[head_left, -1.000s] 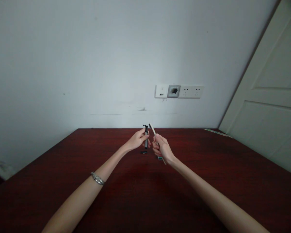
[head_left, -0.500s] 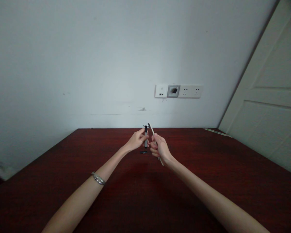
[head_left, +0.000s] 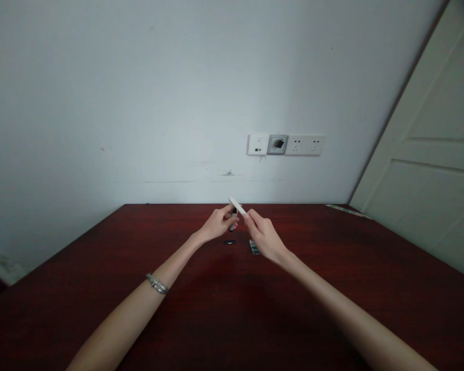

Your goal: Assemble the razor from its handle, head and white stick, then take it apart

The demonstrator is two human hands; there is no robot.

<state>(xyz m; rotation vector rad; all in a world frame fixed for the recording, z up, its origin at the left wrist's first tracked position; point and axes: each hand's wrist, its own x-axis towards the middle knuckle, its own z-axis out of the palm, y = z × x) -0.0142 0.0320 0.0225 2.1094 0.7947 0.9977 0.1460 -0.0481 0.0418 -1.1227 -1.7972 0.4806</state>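
Note:
My left hand [head_left: 217, 223] is closed around the grey-and-black handle of a razor [head_left: 232, 224], held upright above the table. My right hand [head_left: 266, 237] grips a slim white toothbrush [head_left: 238, 206], its broad end slanting up to the left. That end crosses in front of the top of the razor and hides its head; whether they touch I cannot tell. Just below the hands a small black piece [head_left: 229, 242], perhaps a blade cover, lies on the table. Beside my right hand lies a small green-and-white packet [head_left: 254, 247], partly covered by the hand.
The dark red wooden table [head_left: 201, 319] runs back to a pale wall. Wall sockets [head_left: 303, 146] and a black plug [head_left: 279, 145] sit above its far edge. A green-and-white strip [head_left: 348, 211] lies at the back right corner, near a white door [head_left: 429, 170].
My right hand has turned the toothbrush so its broad white back shows, laid across the top of the razor. The packet beside that hand has come into view. My left hand stays nearly in place.

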